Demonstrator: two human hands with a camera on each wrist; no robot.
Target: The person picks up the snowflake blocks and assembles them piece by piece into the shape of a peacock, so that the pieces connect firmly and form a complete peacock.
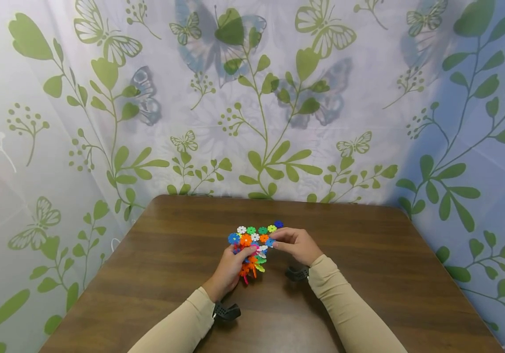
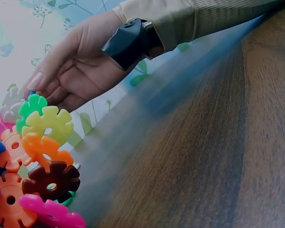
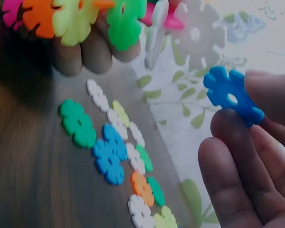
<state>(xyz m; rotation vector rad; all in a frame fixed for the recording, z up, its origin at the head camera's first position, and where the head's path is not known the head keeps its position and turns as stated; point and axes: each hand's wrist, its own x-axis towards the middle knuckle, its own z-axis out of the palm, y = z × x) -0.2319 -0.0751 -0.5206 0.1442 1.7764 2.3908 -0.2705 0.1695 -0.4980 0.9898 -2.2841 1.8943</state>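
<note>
1. Left hand (image 1: pixel 230 269), lower centre of the head view: grip closed about a cluster of joined flower-shaped discs (image 2: pixel 34 147), seen at lower left of the left wrist view.
2. Right hand (image 1: pixel 297 245), right of the cluster in the head view: grip narrow, pinching a blue disc (image 3: pixel 221 90), right of centre in the right wrist view.
3. Loose discs (image 3: pixel 115 172), lower centre of the right wrist view: lying on the bench (image 1: pixel 168 245).
</note>
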